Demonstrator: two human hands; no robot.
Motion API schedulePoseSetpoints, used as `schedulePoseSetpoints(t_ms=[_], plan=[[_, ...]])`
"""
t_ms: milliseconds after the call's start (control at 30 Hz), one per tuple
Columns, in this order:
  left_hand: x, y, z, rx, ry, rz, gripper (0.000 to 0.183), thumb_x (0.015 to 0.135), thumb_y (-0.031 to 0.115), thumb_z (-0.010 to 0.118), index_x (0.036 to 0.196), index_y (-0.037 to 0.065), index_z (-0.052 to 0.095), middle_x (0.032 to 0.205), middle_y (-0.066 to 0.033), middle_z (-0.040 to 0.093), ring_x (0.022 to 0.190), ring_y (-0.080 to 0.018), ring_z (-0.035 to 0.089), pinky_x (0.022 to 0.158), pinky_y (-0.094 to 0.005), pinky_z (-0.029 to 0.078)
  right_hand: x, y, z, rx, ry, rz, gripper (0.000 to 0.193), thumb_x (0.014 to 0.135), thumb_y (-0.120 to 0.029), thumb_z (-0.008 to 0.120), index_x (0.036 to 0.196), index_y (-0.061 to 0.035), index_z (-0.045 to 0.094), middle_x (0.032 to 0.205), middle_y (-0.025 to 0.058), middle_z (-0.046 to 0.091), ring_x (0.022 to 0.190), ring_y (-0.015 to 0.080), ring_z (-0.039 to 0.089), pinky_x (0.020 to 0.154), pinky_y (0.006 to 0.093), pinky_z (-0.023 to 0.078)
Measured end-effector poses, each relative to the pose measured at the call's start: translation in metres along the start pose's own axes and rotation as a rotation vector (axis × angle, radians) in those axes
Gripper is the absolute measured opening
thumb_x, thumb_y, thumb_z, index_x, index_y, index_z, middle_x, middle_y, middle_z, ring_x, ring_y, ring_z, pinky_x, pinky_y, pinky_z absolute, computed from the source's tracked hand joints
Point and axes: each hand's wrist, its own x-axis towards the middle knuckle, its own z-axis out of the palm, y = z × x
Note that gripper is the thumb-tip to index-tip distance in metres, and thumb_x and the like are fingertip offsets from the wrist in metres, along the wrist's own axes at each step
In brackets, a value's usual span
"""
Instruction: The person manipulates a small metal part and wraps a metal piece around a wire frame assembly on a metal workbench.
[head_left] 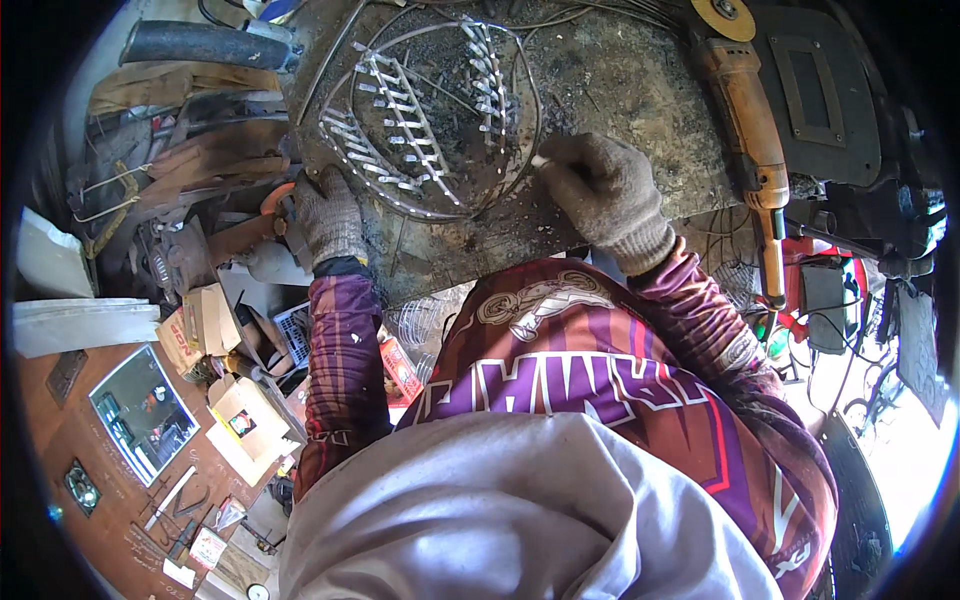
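A round metal-rod frame (538, 120) lies on the dark, stained worktable (625, 75). Rows of short bright rods sit inside its ring, like ribs along a few thin bars (405, 115). My right hand (608, 190), in a grey-brown knit glove, is closed just right of the ring. A small white chalk-like piece (540, 160) pokes out from its pinched fingers. At the table's left edge my left hand (333, 215), gloved the same way, has its fingers curled together beside the ring's lower left. Whatever those fingers may hold is hidden.
An orange angle grinder (750, 130) with a tan disc (722, 15) lies along the table's right side, next to a dark welding mask (815, 90). Left of my left hand is an orange disc (277, 198) among cluttered tools. Open cardboard boxes (250, 425) stand lower left.
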Motion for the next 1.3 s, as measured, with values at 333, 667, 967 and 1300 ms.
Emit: schedulePoseSetpoints(t_ms=[333, 667, 967, 1300], plan=[[-0.001, 0.010, 0.000, 0.046, 0.034, -0.006, 0.054, 0.105, 0.043, 0.056, 0.137, 0.000, 0.061, 0.136, -0.0289, 0.065, 0.126, -0.0467, 0.062, 0.105, -0.0521, 0.048, 0.046, 0.014, -0.007, 0.063, 0.139, -0.094, 0.017, 0.098, -0.022, 0.078, 0.105, -0.0059, 0.075, 0.084, 0.0062, 0.074, 0.076, 0.0133, 0.070, 0.070, 0.0304, 0.058], [-0.002, 0.012, -0.004, 0.106, 0.059, 0.029, 0.048, 0.102, 0.043, 0.058, 0.129, 0.005, 0.069, 0.124, -0.0260, 0.072, 0.117, -0.0470, 0.067, 0.099, -0.0531, 0.052, 0.109, 0.008, 0.004, -0.043, 0.183, -0.093, 0.038, 0.096, -0.040, 0.077, 0.116, -0.0072, 0.076, 0.092, 0.0069, 0.078, 0.084, 0.0186, 0.075, 0.076, 0.0328, 0.061], [0.006, -0.012, -0.002, 0.167, -0.001, 0.045, 0.080, 0.106, 0.065, 0.046, 0.149, -0.002, 0.054, 0.140, -0.0301, 0.064, 0.131, -0.0483, 0.060, 0.109, -0.0500, 0.047, 0.094, 0.012, 0.010, 0.149, 0.114, 0.002, 0.029, 0.096, -0.033, 0.078, 0.111, -0.0082, 0.078, 0.093, 0.0084, 0.078, 0.085, 0.0182, 0.076, 0.075, 0.0341, 0.061], [0.010, -0.018, 0.002, 0.228, 0.001, 0.046, 0.076, 0.106, 0.063, 0.048, 0.148, 0.000, 0.055, 0.139, -0.0301, 0.065, 0.129, -0.0466, 0.062, 0.109, -0.0485, 0.048, 0.089, 0.013, 0.012, 0.076, 0.085, 0.016, 0.026, 0.095, -0.028, 0.079, 0.110, -0.0071, 0.078, 0.092, 0.0072, 0.076, 0.084, 0.0154, 0.074, 0.076, 0.0313, 0.059]])
